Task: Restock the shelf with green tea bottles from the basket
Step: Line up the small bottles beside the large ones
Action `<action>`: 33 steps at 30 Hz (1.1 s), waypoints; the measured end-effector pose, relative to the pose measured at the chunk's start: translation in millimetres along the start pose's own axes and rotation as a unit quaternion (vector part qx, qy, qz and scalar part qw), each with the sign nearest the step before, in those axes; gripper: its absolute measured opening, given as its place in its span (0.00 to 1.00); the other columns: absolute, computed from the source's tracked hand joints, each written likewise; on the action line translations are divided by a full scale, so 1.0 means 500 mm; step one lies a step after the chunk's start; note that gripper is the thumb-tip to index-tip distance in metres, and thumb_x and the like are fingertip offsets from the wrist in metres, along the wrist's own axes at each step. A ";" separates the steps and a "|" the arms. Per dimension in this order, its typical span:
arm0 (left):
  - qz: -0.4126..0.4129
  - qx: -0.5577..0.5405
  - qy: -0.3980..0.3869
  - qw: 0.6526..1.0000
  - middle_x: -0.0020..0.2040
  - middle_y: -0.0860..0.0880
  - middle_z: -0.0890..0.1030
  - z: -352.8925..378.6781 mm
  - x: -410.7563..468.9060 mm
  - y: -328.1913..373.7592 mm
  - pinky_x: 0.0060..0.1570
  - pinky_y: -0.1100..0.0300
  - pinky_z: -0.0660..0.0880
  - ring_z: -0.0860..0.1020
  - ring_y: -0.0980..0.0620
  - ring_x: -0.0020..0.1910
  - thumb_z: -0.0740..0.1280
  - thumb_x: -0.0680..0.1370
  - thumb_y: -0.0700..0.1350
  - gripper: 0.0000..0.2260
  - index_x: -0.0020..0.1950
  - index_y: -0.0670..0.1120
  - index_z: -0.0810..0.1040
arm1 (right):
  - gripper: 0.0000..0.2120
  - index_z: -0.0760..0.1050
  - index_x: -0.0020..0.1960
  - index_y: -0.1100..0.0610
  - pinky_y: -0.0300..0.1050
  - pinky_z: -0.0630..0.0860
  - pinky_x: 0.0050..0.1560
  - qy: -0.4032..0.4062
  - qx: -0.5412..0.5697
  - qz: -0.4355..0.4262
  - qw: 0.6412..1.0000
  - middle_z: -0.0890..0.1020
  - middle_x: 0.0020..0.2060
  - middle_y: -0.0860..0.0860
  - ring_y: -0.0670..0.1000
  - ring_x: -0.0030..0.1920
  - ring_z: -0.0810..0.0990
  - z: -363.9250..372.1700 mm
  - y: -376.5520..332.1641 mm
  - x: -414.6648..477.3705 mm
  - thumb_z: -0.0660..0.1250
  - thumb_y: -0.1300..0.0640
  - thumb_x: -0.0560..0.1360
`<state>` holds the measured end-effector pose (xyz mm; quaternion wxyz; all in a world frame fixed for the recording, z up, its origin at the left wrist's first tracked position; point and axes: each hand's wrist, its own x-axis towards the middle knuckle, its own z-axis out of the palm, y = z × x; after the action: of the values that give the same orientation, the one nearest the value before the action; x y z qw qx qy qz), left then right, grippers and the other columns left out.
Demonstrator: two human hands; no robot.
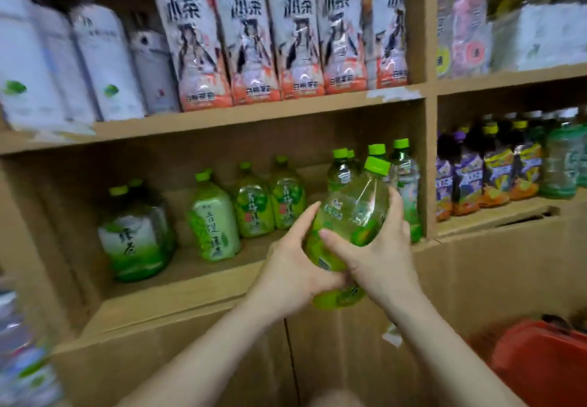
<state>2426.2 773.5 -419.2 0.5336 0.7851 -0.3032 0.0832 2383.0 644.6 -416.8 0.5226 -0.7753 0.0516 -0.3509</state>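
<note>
Green tea bottle [349, 216], green cap, tilted right: held in front of the cardboard shelf [190, 286], lower compartment, off its board.
Left hand [295, 267]: fingers curled round the bottle's lower left side.
Right hand [378, 257]: wrapped round its right side.
Green-capped bottles [408, 181]: standing just behind.
Red basket [540, 362]: lower right.

Bottle [351, 212] before shelf [190, 282]; shelved bottles [254, 203] behind, left; basket [540, 359] lower right.
</note>
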 end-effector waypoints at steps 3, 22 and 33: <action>-0.016 0.017 0.002 1.000 0.63 0.60 0.76 -0.065 0.029 -0.058 0.64 0.54 0.72 0.74 0.62 0.62 0.80 0.52 0.51 0.53 0.74 0.59 0.60 | 0.52 0.49 0.75 0.46 0.44 0.70 0.56 0.005 -0.046 -0.017 0.999 0.67 0.63 0.56 0.56 0.58 0.74 0.089 -0.006 0.031 0.77 0.44 0.62; -0.022 0.060 0.059 0.996 0.74 0.52 0.63 -0.156 0.148 -0.269 0.68 0.57 0.64 0.66 0.55 0.69 0.68 0.75 0.50 0.42 0.74 0.61 0.37 | 0.37 0.25 0.63 0.26 0.52 0.69 0.65 -0.184 -0.129 -0.115 0.968 0.61 0.62 0.52 0.55 0.63 0.70 0.306 0.075 0.132 0.56 0.34 0.74; -0.021 0.194 0.074 0.978 0.69 0.52 0.67 -0.208 0.125 -0.250 0.66 0.61 0.64 0.67 0.54 0.67 0.75 0.68 0.52 0.46 0.77 0.57 0.48 | 0.43 0.33 0.69 0.27 0.58 0.78 0.53 -0.187 -0.129 -0.084 0.970 0.74 0.59 0.55 0.55 0.52 0.79 0.312 0.084 0.162 0.61 0.30 0.68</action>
<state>2567.2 872.6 -445.7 0.3940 0.8713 -0.2248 0.1873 2548.9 710.5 -445.2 0.3874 -0.8895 -0.0678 -0.2327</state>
